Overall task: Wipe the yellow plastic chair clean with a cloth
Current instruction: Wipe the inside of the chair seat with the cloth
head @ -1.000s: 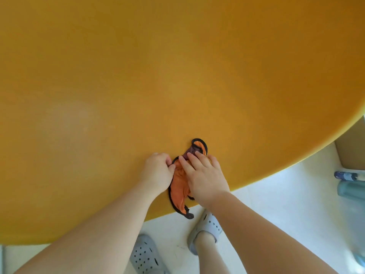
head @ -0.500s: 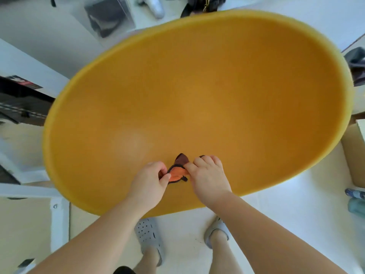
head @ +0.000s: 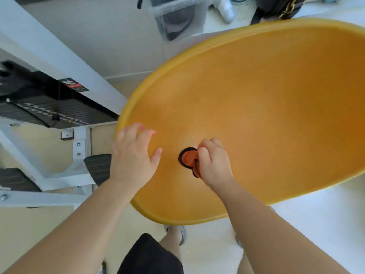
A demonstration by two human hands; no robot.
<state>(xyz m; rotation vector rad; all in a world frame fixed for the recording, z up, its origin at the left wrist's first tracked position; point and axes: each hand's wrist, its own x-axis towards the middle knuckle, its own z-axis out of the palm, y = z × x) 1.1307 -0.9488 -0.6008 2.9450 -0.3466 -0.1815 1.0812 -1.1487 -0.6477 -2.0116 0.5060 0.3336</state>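
Note:
The yellow plastic chair [head: 256,99] shows as a big rounded shell that fills the upper right of the head view. My right hand [head: 214,165] grips a small orange cloth [head: 188,158] with a dark edge, bunched against the shell near its lower left part. My left hand [head: 134,157] hovers over the shell's left rim with fingers spread and holds nothing. Most of the cloth is hidden under my right fingers.
A white metal frame [head: 59,62] with a black exercise machine [head: 49,107] and a black pedal [head: 98,167] stands at the left. A clear storage bin [head: 177,18] and a dark bag [head: 276,6] sit on the pale floor [head: 316,224] behind the chair. My legs are below the shell.
My left hand has let go of the cloth and moved left toward the rim. My right hand now holds the bunched cloth alone. The view has pulled back and shifted left.

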